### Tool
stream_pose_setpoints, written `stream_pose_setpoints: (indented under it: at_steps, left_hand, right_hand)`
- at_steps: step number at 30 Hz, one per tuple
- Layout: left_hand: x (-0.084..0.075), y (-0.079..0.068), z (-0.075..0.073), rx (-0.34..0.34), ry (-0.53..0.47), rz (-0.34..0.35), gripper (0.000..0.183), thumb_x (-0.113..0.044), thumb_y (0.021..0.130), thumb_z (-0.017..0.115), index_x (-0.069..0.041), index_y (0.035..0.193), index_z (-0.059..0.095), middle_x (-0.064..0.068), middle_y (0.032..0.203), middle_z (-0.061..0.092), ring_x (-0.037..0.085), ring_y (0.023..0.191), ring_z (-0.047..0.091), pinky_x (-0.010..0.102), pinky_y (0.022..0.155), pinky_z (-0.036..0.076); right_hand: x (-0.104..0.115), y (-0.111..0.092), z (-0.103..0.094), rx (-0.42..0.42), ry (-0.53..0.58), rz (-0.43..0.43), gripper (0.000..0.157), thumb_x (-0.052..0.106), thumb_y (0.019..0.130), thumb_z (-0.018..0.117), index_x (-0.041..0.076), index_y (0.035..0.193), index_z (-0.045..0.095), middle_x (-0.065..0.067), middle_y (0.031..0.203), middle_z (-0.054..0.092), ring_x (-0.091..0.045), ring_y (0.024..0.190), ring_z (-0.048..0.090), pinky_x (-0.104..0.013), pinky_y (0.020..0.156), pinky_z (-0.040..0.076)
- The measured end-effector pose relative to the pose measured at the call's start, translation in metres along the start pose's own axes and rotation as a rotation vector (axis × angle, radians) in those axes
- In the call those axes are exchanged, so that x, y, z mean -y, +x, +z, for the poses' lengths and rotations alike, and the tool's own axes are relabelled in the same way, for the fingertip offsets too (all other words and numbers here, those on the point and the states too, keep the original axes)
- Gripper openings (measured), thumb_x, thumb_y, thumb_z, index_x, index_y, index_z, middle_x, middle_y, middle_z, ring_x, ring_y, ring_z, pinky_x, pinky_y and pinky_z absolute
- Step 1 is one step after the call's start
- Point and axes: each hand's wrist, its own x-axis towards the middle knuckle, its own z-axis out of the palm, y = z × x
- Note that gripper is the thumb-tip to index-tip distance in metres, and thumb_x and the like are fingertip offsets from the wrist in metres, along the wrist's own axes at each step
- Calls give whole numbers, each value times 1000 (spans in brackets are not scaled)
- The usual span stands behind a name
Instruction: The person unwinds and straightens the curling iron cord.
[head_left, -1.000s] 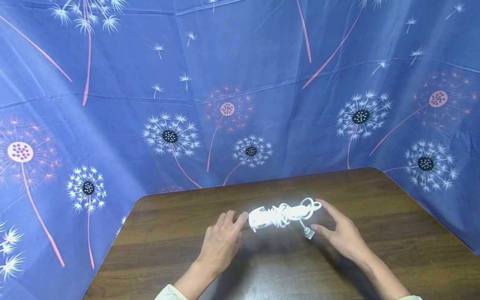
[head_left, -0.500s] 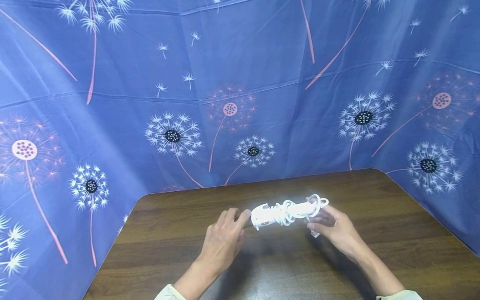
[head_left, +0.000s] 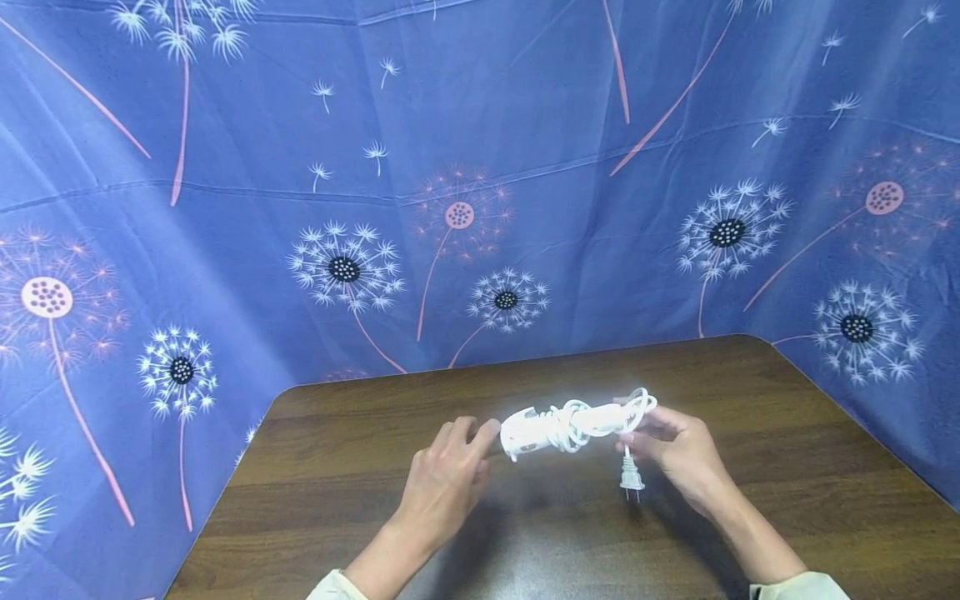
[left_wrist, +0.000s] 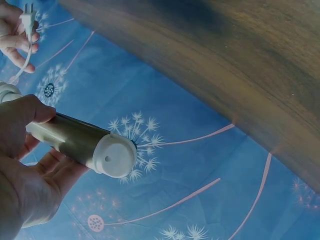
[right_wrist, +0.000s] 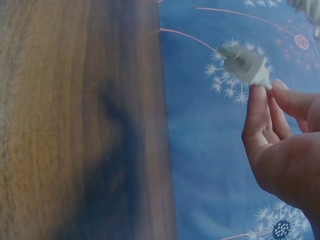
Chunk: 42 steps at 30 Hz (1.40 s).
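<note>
Above the table I hold a curling iron with a white body and its white cord wound round the handle. My left hand grips its other end; in the left wrist view my left hand is round the shiny brown barrel, which ends in a white cap. My right hand pinches the cord beside the handle's end. Below those fingertips hangs the two-pin plug, prongs down. In the right wrist view the plug is blurred, just beyond the right hand's fingertips.
A brown wood-grain table with rounded corners lies under both hands. Behind it and at its sides hangs a blue cloth printed with dandelions.
My right hand has moved in from beside the cord and now pinches it. The plug has swung to hang straight down. My left hand keeps its grip on the curling iron, almost still.
</note>
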Motion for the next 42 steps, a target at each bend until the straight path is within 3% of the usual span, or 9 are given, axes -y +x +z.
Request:
stream_pose_setpoints:
  at_steps: [3,8,14,18,22,25,34,38,42]
  left_hand:
    - [1,-3,1,4,-2,0,56,-7,59,84,-16,107,55,6,94,62,16,70,58,22,40,43]
    - [5,-8,3,10,18,-4,56,-8,59,83,-16,108,57,5,94,62,17,71,59,21,39,41]
    - [10,-10,3,-2,17,-36,60,-2,56,83,-16,108,56,5,94,63,16,70,59,19,40,41]
    - [14,-10,2,-29,7,-57,58,0,55,80,-15,106,56,5,93,62,17,71,61,22,39,43]
    - [18,-9,0,-47,-2,-69,57,1,56,77,-16,107,57,5,92,62,19,72,61,27,40,46]
    - [22,-10,-2,-53,-4,-73,56,1,58,75,-15,109,57,5,92,62,21,73,62,29,40,47]
    - [30,-10,-4,-32,17,-91,55,1,60,76,-16,109,58,5,92,61,20,72,60,28,40,46]
    - [33,-12,-3,-15,51,-90,56,1,60,78,-15,109,57,5,91,59,21,71,60,30,39,45]
    - [37,-14,-4,-18,72,-112,59,2,58,84,-13,107,54,7,89,59,24,70,60,31,38,46]
  right_hand:
    - [0,3,-4,-38,102,1,43,-4,82,69,-4,124,60,-2,90,72,-20,78,71,-36,64,58]
    - [2,6,-12,-109,239,-40,42,-11,81,67,-2,121,63,-1,91,73,-15,80,70,-35,65,58]
    - [8,5,-18,-182,289,-68,40,-13,81,66,-3,119,64,-6,87,73,-14,75,70,-34,65,57]
    - [4,3,-25,-192,329,-39,39,-12,80,67,1,117,67,-5,85,72,-16,72,71,-32,63,57]
    - [-4,2,-36,-164,408,30,38,-13,83,63,14,107,73,-5,82,71,-16,73,71,-31,64,57]
    - [-10,1,-44,-153,403,106,41,-13,85,60,23,99,74,-3,82,71,-14,74,70,-29,65,58]
    - [-24,-3,-62,-108,279,347,40,-7,85,63,31,88,72,7,84,70,-12,74,69,-30,68,58]
    - [-33,-7,-69,-113,233,396,39,-6,85,64,33,85,71,10,83,70,-12,73,68,-30,68,58]
    - [-40,-10,-77,-140,214,415,41,-8,84,63,32,83,70,3,79,69,-13,69,67,-30,68,58]
